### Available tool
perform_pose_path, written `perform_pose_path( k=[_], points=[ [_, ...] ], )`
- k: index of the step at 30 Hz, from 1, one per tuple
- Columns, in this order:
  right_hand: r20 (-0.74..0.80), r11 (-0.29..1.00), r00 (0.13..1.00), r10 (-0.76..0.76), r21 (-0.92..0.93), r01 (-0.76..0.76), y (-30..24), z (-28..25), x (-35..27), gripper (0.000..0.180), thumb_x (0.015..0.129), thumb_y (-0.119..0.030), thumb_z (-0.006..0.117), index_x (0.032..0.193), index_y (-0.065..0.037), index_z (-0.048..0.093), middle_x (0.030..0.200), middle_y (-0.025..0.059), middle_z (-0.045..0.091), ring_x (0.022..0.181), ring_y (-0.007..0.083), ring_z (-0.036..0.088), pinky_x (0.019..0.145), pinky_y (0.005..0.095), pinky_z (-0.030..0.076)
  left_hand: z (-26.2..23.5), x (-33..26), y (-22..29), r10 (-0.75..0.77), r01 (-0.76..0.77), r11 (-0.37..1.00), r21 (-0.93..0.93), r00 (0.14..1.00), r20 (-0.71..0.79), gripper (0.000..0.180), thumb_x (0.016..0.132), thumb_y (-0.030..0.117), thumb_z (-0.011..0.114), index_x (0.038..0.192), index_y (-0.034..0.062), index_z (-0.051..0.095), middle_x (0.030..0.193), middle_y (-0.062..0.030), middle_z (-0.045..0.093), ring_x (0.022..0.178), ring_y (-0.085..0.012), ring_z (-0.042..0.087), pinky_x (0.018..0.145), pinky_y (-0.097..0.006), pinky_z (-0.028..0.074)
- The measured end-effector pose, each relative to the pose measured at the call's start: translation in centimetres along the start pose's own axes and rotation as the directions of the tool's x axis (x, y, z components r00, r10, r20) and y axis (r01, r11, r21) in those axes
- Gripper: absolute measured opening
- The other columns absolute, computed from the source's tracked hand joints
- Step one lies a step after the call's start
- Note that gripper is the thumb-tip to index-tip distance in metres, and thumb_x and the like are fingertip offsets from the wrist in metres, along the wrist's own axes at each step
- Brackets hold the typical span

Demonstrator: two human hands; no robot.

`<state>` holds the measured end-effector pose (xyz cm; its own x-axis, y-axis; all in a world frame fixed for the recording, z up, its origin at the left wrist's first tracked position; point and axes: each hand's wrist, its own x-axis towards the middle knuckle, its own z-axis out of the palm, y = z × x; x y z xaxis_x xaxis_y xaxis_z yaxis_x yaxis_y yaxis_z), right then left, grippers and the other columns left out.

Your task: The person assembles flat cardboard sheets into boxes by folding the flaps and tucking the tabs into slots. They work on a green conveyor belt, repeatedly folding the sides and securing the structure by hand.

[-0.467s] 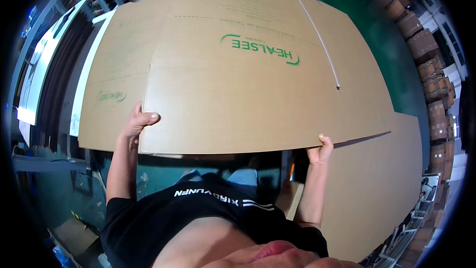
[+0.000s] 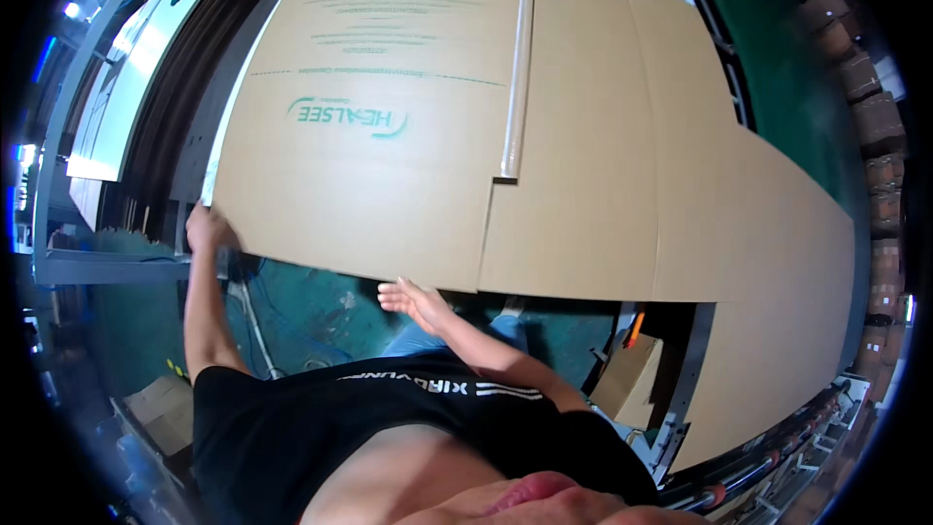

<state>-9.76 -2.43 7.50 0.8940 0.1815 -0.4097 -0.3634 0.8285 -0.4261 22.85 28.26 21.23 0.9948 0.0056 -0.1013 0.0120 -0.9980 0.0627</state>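
here the large flat brown cardboard sheet with green print (image 2: 389, 165) lies ahead, long axis running away; the left hand (image 2: 206, 230) clutches its near left corner, the right hand (image 2: 416, 299) hovers unclenched just under the near edge

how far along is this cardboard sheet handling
Done: flat cardboard sheets already lie stacked at right. In hand: the left hand grips the top printed sheet at its near corner; the right hand is open just under its edge. Left: that sheet is not yet squared on the pile.
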Motion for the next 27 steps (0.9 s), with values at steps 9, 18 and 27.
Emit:
perform_pose_path(
  k=[9, 18, 27],
  points=[
    [-0.323, 0.997, 0.945, -0.044, -0.077, 0.020, -0.3, -15.0, -4.7, 0.033, 0.097, -0.015, 0.053, 0.125, 0.002, 0.052, 0.109, 0.0169, 0.065, 0.086, 0.0254, 0.067, 0.074, 0.0358, 0.058, 13.0, -17.7, 26.5, 0.966, -0.943, 0.226, -0.245, 0.185, 0.178, 0.072, 0.072, 0.028, 0.079, 0.135, 0.0135, 0.048, 0.150, -0.0096, 0.036, 0.141, -0.0321, 0.029, 0.115, -0.051, 0.025],
    [-0.826, 0.686, 0.167, -0.538, -0.313, 0.657, -27.0, -39.5, -30.3, 0.032, 0.100, -0.041, 0.047, 0.095, -0.010, 0.053, 0.082, 0.0024, 0.055, 0.069, 0.0161, 0.054, 0.054, 0.0292, 0.045, 18.5, -14.9, 26.8, 0.980, -0.960, 0.164, -0.229, 0.185, -0.075, 0.035, 0.071, 0.017, 0.074, 0.102, 0.0097, 0.062, 0.125, -0.0097, 0.058, 0.124, -0.0319, 0.051, 0.106, -0.041, 0.044],
    [-0.554, 0.380, -0.127, -0.823, -0.702, 0.602, -35.8, -35.2, -32.6, 0.041, 0.082, 0.001, 0.072, 0.120, 0.007, 0.058, 0.115, 0.0178, 0.064, 0.100, 0.0266, 0.063, 0.091, 0.0401, 0.053, 18.5, -14.3, 26.6, 0.982, -0.989, 0.118, -0.086, 0.129, -0.140, 0.017, 0.076, 0.016, 0.069, 0.091, 0.0108, 0.063, 0.115, -0.0061, 0.062, 0.109, -0.0269, 0.062, 0.090, -0.035, 0.055]
  ],
)
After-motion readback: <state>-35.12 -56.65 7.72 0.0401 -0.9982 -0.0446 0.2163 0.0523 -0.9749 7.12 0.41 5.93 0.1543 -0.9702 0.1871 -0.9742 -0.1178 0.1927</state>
